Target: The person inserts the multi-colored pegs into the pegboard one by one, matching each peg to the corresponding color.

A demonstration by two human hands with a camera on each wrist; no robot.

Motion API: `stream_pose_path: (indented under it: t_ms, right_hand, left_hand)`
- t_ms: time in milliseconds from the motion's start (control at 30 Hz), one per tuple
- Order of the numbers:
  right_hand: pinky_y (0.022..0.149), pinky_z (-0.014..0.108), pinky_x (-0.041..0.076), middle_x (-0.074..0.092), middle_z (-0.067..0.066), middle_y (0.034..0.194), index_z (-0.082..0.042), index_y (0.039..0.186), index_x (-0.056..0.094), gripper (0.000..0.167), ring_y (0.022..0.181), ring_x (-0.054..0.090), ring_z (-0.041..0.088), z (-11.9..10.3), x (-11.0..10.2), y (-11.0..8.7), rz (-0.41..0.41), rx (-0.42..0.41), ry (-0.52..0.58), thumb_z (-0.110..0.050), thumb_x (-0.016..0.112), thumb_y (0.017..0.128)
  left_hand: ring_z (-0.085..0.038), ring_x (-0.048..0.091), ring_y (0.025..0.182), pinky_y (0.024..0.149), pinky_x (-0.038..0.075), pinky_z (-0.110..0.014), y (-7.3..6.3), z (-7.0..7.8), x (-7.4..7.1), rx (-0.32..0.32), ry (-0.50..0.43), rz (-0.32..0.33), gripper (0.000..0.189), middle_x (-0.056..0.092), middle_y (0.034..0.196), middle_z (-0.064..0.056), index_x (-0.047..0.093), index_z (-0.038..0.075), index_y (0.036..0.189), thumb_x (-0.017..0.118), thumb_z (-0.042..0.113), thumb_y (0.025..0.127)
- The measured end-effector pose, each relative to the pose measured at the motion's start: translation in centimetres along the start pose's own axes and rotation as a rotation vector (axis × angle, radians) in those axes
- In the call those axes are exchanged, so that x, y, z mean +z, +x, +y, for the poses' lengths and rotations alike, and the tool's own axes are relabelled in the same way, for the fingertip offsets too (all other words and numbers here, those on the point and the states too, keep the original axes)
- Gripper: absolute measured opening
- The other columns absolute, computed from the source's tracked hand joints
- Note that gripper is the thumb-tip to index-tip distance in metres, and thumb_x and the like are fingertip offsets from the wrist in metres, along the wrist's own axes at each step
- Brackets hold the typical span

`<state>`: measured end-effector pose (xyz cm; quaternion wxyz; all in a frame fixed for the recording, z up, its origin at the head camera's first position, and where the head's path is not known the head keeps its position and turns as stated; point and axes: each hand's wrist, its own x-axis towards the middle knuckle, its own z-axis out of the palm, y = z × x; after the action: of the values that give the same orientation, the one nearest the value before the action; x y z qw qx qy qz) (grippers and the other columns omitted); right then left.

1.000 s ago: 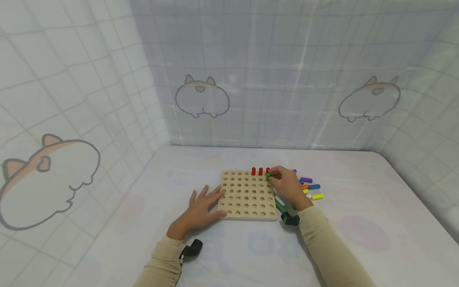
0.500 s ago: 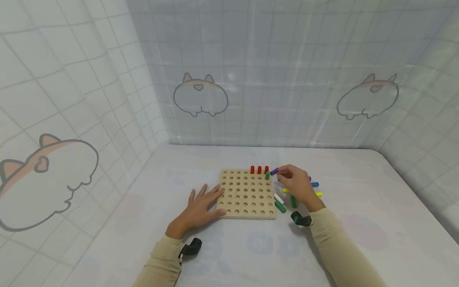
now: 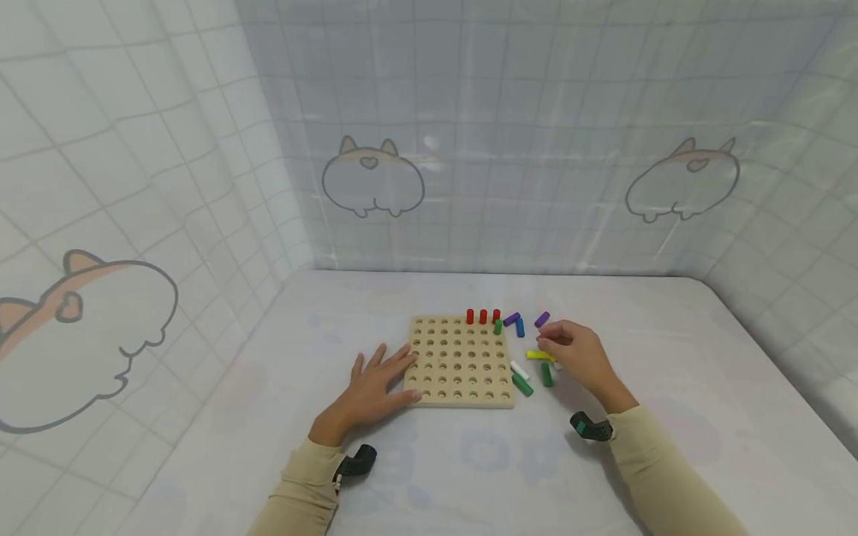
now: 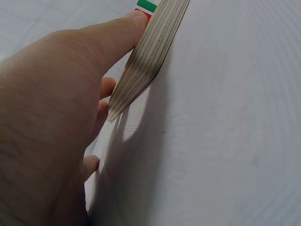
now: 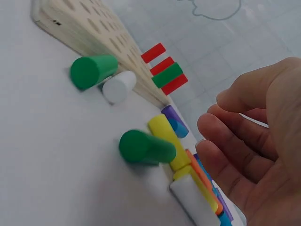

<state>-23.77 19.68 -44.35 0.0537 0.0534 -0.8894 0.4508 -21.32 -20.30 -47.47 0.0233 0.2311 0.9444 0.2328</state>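
My left hand (image 3: 374,391) lies spread on the left edge of a wooden pegboard (image 3: 462,406), thumb and fingertips touching it. Three red pegs (image 3: 483,317) stand at the right end of the board's back row. One green peg (image 3: 498,327) stands in front of the rightmost red one. To the right of the board, my right hand (image 3: 578,359) hovers over loose pegs, its fingers loosely bent and a gap between thumb and fingertips. Nothing shows between them in the right wrist view. Under it lie a yellow peg (image 3: 539,355) and a green peg (image 3: 547,374).
Along the board's right side lie a white peg (image 3: 519,370) and another green peg (image 3: 522,384). Behind them are a purple peg (image 3: 512,319) and a blue peg (image 3: 520,327). The right wrist view also shows an orange peg (image 5: 200,172) in the pile.
My right hand has let go of the green peg, which now stands in the board, and has moved right over the loose pegs. The left hand has stayed on the board.
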Motion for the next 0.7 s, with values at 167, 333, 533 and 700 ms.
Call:
stream_pose_path:
  t_ms: [167, 333, 533, 700]
  right_hand:
    - [0.082, 0.03, 0.054, 0.072, 0.009, 0.11, -0.005, 0.111, 0.07, 0.021, 0.101, 0.066, 0.024, 0.4, -0.4, -0.8, -0.021, 0.017, 0.026, -0.02, 0.07, 0.096]
    - [0.081, 0.027, 0.053, 0.072, 0.007, 0.112, -0.007, 0.108, 0.072, 0.017, 0.101, 0.065, 0.023, 0.8, -0.6, -1.6, -0.024, 0.025, 0.005, -0.019, 0.07, 0.096]
    - [0.09, 0.041, 0.053, 0.069, 0.006, 0.116, -0.01, 0.107, 0.072, 0.017, 0.102, 0.063, 0.024, 1.1, -0.8, -2.6, -0.026, 0.025, -0.032, -0.022, 0.071, 0.096]
    - [0.095, 0.045, 0.053, 0.066, 0.008, 0.122, -0.01, 0.111, 0.071, 0.019, 0.108, 0.062, 0.026, 1.2, -0.9, -3.1, -0.058, 0.044, -0.03, -0.023, 0.07, 0.096]
  left_hand:
    - [-0.039, 0.007, 0.152, 0.113, -0.006, -0.07, 0.0, 0.1, 0.0, -0.015, 0.002, -0.007, 0.079, 0.024, 0.164, 0.009, 0.04, 0.025, 0.156, 0.055, 0.068, 0.092]
    - [-0.036, 0.004, 0.152, 0.114, -0.008, -0.067, 0.0, 0.0, 0.2, -0.033, 0.005, -0.03, 0.081, 0.019, 0.164, 0.012, 0.037, 0.027, 0.157, 0.054, 0.07, 0.091]
    - [-0.037, 0.006, 0.152, 0.113, -0.007, -0.069, -0.1, 0.0, 0.2, -0.025, 0.0, -0.016, 0.08, 0.021, 0.164, 0.01, 0.039, 0.026, 0.156, 0.054, 0.069, 0.091]
    - [-0.037, 0.006, 0.152, 0.113, -0.007, -0.068, 0.0, 0.0, -0.1, -0.026, -0.008, -0.022, 0.08, 0.021, 0.164, 0.01, 0.038, 0.026, 0.157, 0.054, 0.069, 0.091]
